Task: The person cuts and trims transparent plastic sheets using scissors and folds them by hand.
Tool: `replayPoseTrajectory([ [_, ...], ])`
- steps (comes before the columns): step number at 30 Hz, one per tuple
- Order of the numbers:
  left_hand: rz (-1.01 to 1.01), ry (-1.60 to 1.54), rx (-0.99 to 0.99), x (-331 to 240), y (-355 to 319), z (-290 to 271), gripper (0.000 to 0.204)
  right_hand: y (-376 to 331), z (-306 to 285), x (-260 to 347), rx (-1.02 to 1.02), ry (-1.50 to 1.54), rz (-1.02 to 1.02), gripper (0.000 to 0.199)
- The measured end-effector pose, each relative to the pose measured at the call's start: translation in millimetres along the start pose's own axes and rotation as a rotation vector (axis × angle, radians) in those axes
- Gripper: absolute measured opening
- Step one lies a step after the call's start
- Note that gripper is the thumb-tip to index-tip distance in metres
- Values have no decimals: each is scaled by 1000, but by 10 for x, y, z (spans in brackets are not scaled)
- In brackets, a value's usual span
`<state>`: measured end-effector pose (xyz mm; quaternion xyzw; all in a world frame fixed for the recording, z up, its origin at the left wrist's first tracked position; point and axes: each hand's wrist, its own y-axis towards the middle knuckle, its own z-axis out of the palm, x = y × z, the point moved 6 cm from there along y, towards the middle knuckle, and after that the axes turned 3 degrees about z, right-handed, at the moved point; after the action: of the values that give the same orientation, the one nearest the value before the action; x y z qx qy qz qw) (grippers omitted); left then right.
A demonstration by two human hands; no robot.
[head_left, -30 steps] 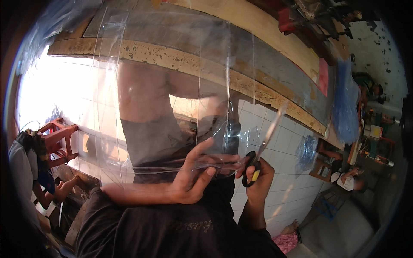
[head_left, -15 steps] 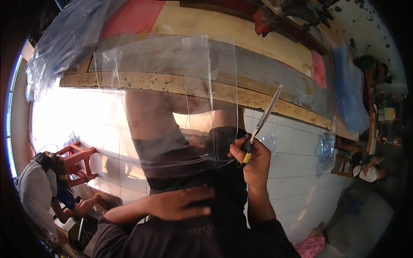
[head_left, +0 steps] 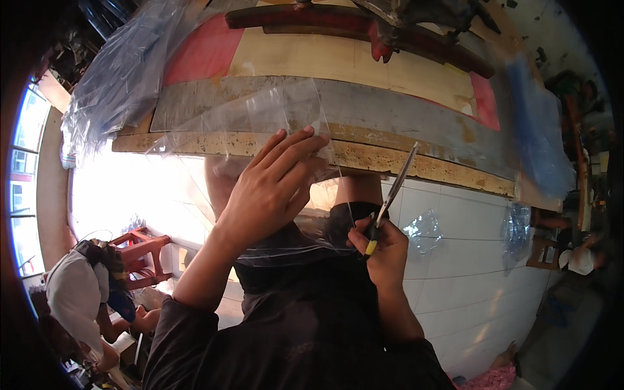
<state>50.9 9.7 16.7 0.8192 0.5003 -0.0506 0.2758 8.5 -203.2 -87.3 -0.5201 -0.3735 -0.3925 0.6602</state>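
Note:
A clear plastic sheet (head_left: 263, 107) lies over the edge of the workbench (head_left: 422, 110) and hangs down across my lap. My left hand (head_left: 270, 182) is over the sheet, its fingers stretched out toward the bench and its palm turned down. Whether the palm presses on the plastic cannot be told. In my right hand (head_left: 388, 257) is a pair of scissors (head_left: 395, 185) with black and yellow handles, blades pointing up and away. Thumb and forefinger of that hand are by the sheet's lower right corner and seem to pinch it.
A dark red metal frame (head_left: 312, 19) crosses the bench's far side. Clear plastic sheets (head_left: 123, 84) are heaped at left, bluish ones (head_left: 536, 130) at right. Plastic scraps (head_left: 424, 231) lie on the tiled floor. A red stool (head_left: 146, 260) and a bent-over person (head_left: 75, 279) are at left.
My left hand has risen from my lap and reached forward over the sheet. The sheet's upper part has sunk lower and folded. My right hand keeps the scissors in nearly the same place.

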Motion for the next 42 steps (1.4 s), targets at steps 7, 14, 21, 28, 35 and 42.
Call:
replayPoseTrajectory([
  [7,-26,58,42,-49,25,58,33,42,-52,-68,27,2,-36,23],
  [14,-43,124,108,-117,51,109,42,81,-67,-144,57,4,-14,22],
  [21,-114,84,1,-145,72,183,47,17,14,-63,93,71,8,22],
  [28,-238,71,-105,-128,125,223,69,-24,16,-86,110,74,-2,23],
  [35,-207,118,-21,-25,238,190,67,-9,112,15,110,106,-36,22],
  [42,-175,214,-19,143,425,240,70,392,104,-137,-8,69,-99,20],
])
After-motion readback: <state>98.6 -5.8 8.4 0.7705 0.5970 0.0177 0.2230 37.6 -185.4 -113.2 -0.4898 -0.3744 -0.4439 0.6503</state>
